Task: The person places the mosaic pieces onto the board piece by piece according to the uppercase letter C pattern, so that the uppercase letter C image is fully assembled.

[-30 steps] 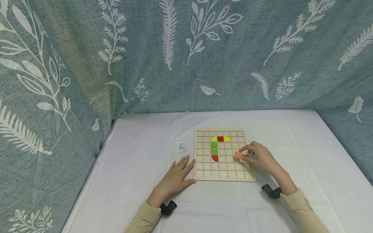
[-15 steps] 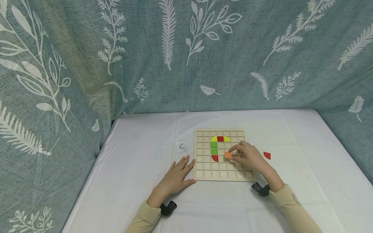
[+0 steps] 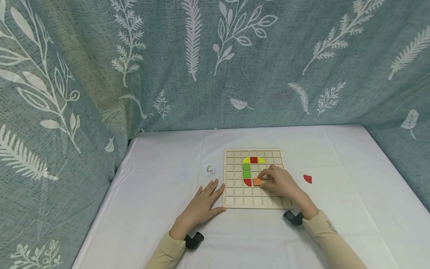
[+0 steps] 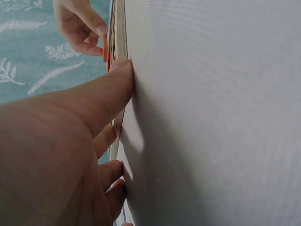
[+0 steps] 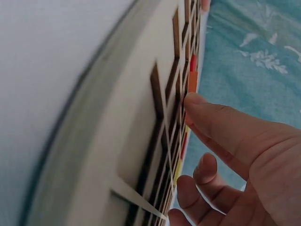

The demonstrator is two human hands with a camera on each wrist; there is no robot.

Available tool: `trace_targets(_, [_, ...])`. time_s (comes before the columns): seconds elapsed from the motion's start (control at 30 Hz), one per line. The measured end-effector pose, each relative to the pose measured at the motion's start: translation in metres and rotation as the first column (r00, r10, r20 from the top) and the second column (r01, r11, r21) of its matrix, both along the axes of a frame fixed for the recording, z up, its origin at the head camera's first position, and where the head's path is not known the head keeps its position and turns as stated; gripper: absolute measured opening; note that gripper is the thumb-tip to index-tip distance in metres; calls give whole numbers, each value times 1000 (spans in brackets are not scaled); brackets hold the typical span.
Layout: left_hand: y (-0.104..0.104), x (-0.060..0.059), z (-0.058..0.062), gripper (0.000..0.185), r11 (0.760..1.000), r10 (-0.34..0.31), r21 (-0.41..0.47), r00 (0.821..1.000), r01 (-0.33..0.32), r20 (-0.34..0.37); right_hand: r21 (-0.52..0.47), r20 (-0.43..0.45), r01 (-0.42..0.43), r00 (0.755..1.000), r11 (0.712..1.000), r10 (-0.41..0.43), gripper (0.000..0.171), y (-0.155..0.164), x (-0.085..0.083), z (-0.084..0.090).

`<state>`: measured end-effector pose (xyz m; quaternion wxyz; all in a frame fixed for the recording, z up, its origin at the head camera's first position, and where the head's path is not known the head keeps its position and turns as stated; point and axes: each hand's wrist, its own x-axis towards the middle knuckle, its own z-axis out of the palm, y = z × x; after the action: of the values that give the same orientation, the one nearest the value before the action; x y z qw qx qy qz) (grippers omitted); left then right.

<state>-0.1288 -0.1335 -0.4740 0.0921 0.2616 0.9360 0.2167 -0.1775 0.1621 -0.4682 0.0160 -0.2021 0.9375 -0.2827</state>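
Observation:
A square wooden grid board (image 3: 235, 201) lies on the white table. My right hand (image 3: 281, 182) pinches an orange square tile (image 3: 256, 182) between thumb and fingers, right over the grid cell beside a red quarter-round tile (image 3: 247, 182). In the right wrist view, the thumb presses on the orange tile (image 5: 193, 82). Above the red piece sit two green square tiles (image 3: 246, 170); a yellow rounded tile (image 3: 246, 160), a red square tile (image 3: 254, 160) and another yellow one form the top row. My left hand (image 3: 201, 205) lies with fingers straight, fingertips at the board's left edge.
A small printed pattern card (image 3: 209, 169) lies left of the board. To the right of it, a loose red quarter-round tile (image 3: 307, 179) rests on the tablecloth (image 3: 339, 157). A leaf-patterned curtain (image 3: 215, 97) hangs behind the table.
My right hand has carried the orange tile leftward across the board, to beside the lower red tile. The loose red tile at the right has come into sight. My left hand stays put.

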Motion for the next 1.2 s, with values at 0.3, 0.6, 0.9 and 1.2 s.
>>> trace_targets(0.3, [0,0,-1,69,1000,5,-1,1000,-5,9,13,-11,-8,1000,1000,8,21,-3,2,-1])
trace_targets(0.6, [0,0,-2,69,1000,-2,-3,1000,2,-10,15,39,11,999,1000,-12,23,-2,1,-2])
trace_targets(0.9, [-1,0,0,69,1000,-7,-4,1000,7,-19,-4,73,27,997,1000,-26,25,3,2,-1])
trace_targets(1.2, [-1,1,1,67,1000,-12,14,1000,12,-22,6,66,11,998,1000,-11,25,10,6,2])
